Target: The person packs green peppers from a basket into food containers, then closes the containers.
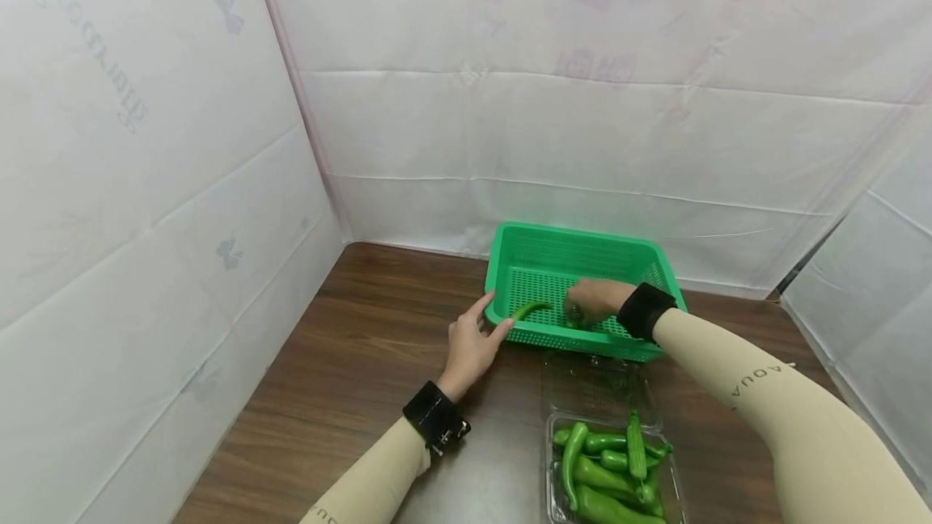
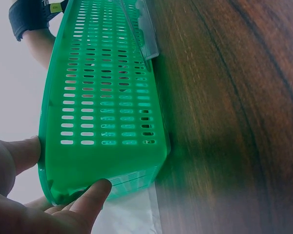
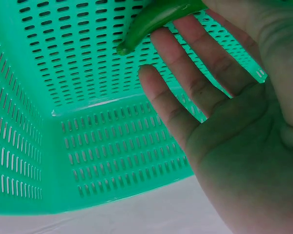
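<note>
A green plastic basket (image 1: 582,342) with slotted walls stands at the back of the table. My left hand (image 1: 469,346) holds its near left corner, thumb and fingers spread around the rim, as the left wrist view shows (image 2: 53,204). Inside the basket is my right hand (image 1: 599,300), low over the floor. Its thumb and fingertips hold a green chili pepper (image 3: 158,22), mostly covered by the hand in the head view. Another curved green chili pepper (image 1: 530,310) lies to the left within the basket.
In front of the basket sits an open clear plastic box (image 1: 549,467), its lid (image 1: 597,386) folded back toward the basket. Several green peppers (image 1: 604,475) of different sizes fill it. White sheeting (image 1: 553,128) hangs behind and at both sides of the brown table (image 1: 364,322).
</note>
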The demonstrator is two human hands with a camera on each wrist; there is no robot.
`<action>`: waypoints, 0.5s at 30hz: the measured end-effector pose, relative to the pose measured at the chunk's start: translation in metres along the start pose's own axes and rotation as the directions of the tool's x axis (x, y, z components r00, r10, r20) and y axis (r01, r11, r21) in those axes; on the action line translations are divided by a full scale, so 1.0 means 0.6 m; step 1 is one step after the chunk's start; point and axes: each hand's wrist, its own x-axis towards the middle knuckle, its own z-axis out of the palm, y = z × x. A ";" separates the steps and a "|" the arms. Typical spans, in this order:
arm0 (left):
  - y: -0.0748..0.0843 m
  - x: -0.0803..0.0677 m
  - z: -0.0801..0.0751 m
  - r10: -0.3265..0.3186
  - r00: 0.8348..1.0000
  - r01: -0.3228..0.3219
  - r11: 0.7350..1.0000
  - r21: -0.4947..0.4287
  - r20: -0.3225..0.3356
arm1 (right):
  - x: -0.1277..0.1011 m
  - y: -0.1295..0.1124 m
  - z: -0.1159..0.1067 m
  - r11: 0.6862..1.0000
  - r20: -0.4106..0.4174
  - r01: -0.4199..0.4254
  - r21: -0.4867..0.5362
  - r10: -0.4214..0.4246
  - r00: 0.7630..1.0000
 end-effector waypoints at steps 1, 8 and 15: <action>0.000 0.000 0.000 0.000 1.000 0.000 1.000 -0.003 0.001 | -0.001 0.000 0.000 1.000 -0.006 0.002 0.002 -0.001 1.000; -0.001 0.000 0.003 -0.011 1.000 0.011 1.000 0.010 0.004 | -0.009 -0.005 0.000 1.000 -0.028 0.021 0.013 -0.021 0.999; -0.001 0.000 0.003 -0.021 1.000 0.021 1.000 0.000 0.017 | -0.020 -0.006 -0.005 1.000 -0.053 0.009 0.021 -0.008 0.999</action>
